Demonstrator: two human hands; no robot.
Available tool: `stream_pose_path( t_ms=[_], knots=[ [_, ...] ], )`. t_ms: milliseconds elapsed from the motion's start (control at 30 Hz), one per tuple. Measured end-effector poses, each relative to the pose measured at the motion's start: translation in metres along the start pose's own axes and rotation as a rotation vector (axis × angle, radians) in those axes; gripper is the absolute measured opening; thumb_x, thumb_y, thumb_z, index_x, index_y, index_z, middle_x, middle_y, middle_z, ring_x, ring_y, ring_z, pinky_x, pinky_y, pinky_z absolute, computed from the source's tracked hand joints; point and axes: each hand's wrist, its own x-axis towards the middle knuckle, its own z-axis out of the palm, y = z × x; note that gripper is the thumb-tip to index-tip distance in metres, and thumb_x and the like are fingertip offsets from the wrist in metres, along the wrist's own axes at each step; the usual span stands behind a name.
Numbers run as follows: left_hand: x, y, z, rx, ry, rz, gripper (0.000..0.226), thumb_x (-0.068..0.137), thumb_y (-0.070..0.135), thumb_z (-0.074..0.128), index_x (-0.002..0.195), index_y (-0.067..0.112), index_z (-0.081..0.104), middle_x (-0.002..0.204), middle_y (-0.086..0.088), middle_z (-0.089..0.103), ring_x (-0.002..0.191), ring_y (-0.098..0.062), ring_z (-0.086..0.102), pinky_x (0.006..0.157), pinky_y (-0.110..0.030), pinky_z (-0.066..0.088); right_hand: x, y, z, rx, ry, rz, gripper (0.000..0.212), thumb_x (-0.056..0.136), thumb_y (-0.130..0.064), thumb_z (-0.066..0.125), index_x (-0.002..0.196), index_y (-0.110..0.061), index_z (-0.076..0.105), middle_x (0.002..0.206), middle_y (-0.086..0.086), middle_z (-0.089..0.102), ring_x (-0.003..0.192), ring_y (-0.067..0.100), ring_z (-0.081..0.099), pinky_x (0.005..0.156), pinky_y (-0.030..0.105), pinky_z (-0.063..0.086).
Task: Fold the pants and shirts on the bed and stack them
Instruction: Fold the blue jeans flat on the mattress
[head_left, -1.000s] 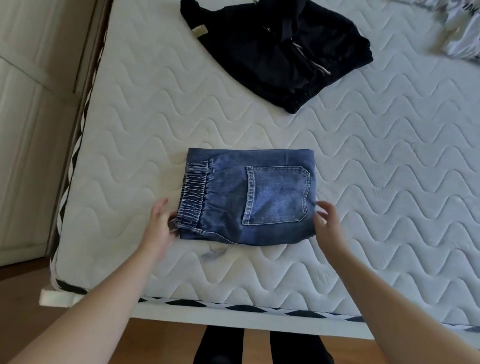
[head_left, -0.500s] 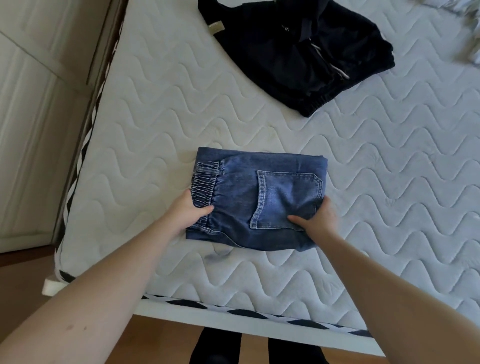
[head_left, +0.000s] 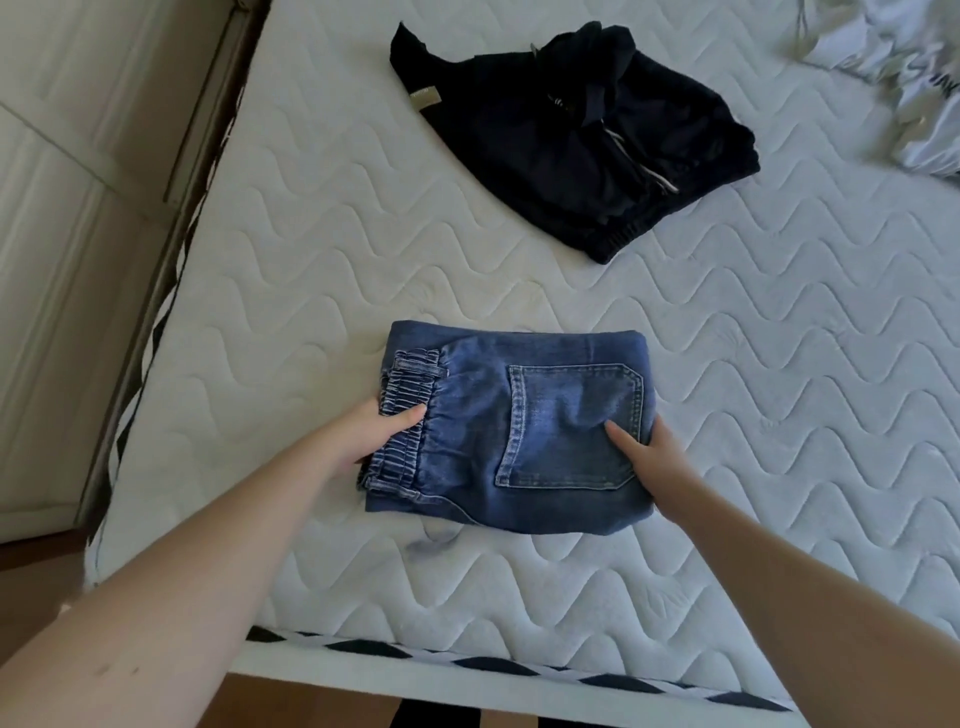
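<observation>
Folded blue jeans (head_left: 519, 415) lie in a compact rectangle near the front of the mattress, back pocket up and elastic waistband to the left. My left hand (head_left: 369, 434) grips the waistband edge, thumb on top and fingers beneath. My right hand (head_left: 649, 457) grips the right edge the same way, thumb lying on the pocket. A folded dark navy garment (head_left: 561, 140) with a drawstring lies farther back on the bed. A crumpled white and grey garment (head_left: 904, 88) sits at the far right edge of the view.
The white quilted mattress (head_left: 753, 338) has a black-and-white patterned border along its front and left edges. A cream wardrobe door (head_left: 67, 208) stands to the left, close to the bed. Wooden floor shows below the front edge.
Both hands went from hovering beside the jeans to closing on their left and right edges. The grip has stayed in place over the last half second.
</observation>
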Motion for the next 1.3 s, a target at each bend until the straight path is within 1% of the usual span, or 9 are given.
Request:
stream_pose_path(
  t_ms=[100, 267, 500, 600, 767, 900, 1067, 1200, 1300],
  knots=[
    [-0.011, -0.005, -0.004, -0.007, 0.051, 0.069, 0.031, 0.087, 0.045, 0.067, 0.115, 0.036, 0.058, 0.102, 0.012, 0.071, 0.090, -0.010, 0.069, 0.068, -0.025, 0.052, -0.012, -0.005, 0.003, -0.101, 0.052, -0.091, 0.013, 0.088, -0.044, 0.068, 0.096, -0.039, 0.059, 0.097, -0.015, 0.070, 0.090, 0.010, 0.067, 0.074, 0.029, 0.054],
    [-0.034, -0.026, -0.037, -0.006, 0.123, 0.121, 0.025, 0.081, 0.054, 0.067, 0.103, 0.057, 0.056, 0.112, 0.010, 0.069, 0.102, -0.020, 0.066, 0.090, -0.043, 0.052, -0.035, -0.016, 0.027, -0.095, 0.103, -0.190, 0.005, 0.091, -0.038, 0.065, 0.094, -0.041, 0.063, 0.092, -0.016, 0.072, 0.087, 0.009, 0.068, 0.076, 0.034, 0.055],
    [-0.062, -0.044, -0.094, 0.115, 0.330, 0.203, 0.051, 0.070, 0.072, 0.062, 0.115, 0.050, 0.055, 0.098, 0.028, 0.065, 0.092, 0.000, 0.062, 0.070, -0.023, 0.045, -0.062, -0.026, 0.091, -0.080, 0.064, -0.225, 0.006, 0.095, -0.036, 0.059, 0.097, -0.040, 0.063, 0.089, -0.026, 0.070, 0.080, -0.006, 0.065, 0.061, 0.010, 0.048],
    [-0.073, -0.053, -0.122, 0.175, 0.362, 0.191, 0.031, 0.071, 0.073, 0.060, 0.098, 0.061, 0.055, 0.094, 0.032, 0.062, 0.089, 0.006, 0.058, 0.068, -0.020, 0.043, -0.069, -0.028, 0.123, -0.033, 0.028, -0.221, 0.012, 0.096, -0.032, 0.059, 0.106, -0.035, 0.064, 0.095, -0.017, 0.072, 0.086, 0.000, 0.067, 0.073, 0.022, 0.053],
    [-0.103, -0.086, -0.163, 0.143, 0.378, 0.141, 0.038, 0.070, 0.072, 0.062, 0.105, 0.057, 0.055, 0.101, 0.025, 0.065, 0.094, -0.001, 0.062, 0.073, -0.025, 0.047, -0.088, -0.025, 0.171, -0.039, 0.024, -0.204, 0.006, 0.095, -0.037, 0.058, 0.092, -0.040, 0.063, 0.091, -0.014, 0.070, 0.083, 0.002, 0.066, 0.072, 0.028, 0.054],
    [-0.119, -0.120, -0.181, 0.209, 0.375, 0.082, 0.025, 0.077, 0.068, 0.058, 0.102, 0.065, 0.054, 0.100, 0.027, 0.064, 0.093, 0.001, 0.060, 0.071, -0.022, 0.043, -0.108, -0.004, 0.203, -0.069, -0.051, -0.169, 0.015, 0.095, -0.041, 0.054, 0.094, -0.054, 0.060, 0.090, -0.027, 0.070, 0.082, -0.008, 0.065, 0.062, 0.010, 0.050],
    [-0.110, -0.152, -0.187, 0.208, 0.502, -0.051, 0.061, 0.082, 0.058, 0.063, 0.132, 0.027, 0.049, 0.119, 0.001, 0.062, 0.106, -0.022, 0.061, 0.090, -0.043, 0.050, -0.106, 0.012, 0.217, -0.007, -0.185, 0.089, 0.035, 0.096, -0.026, 0.062, 0.129, -0.023, 0.051, 0.122, -0.003, 0.064, 0.115, 0.023, 0.060, 0.099, 0.041, 0.050],
    [-0.121, -0.165, -0.190, 0.143, 0.305, -0.166, 0.086, 0.062, 0.073, 0.071, 0.135, 0.035, 0.048, 0.119, 0.008, 0.062, 0.108, -0.017, 0.059, 0.095, -0.040, 0.048, -0.100, 0.004, 0.201, -0.045, -0.367, 0.164, 0.068, 0.076, -0.031, 0.084, 0.133, -0.025, 0.047, 0.124, -0.008, 0.064, 0.110, 0.011, 0.062, 0.089, 0.027, 0.052],
    [-0.124, -0.171, -0.190, 0.157, 0.310, -0.160, 0.081, 0.060, 0.075, 0.070, 0.128, 0.035, 0.052, 0.117, 0.008, 0.065, 0.105, -0.016, 0.061, 0.094, -0.041, 0.050, -0.100, 0.006, 0.197, -0.235, -0.455, 0.134, 0.088, 0.065, -0.030, 0.091, 0.138, -0.027, 0.041, 0.128, -0.011, 0.059, 0.114, 0.011, 0.058, 0.091, 0.025, 0.049]
  ],
)
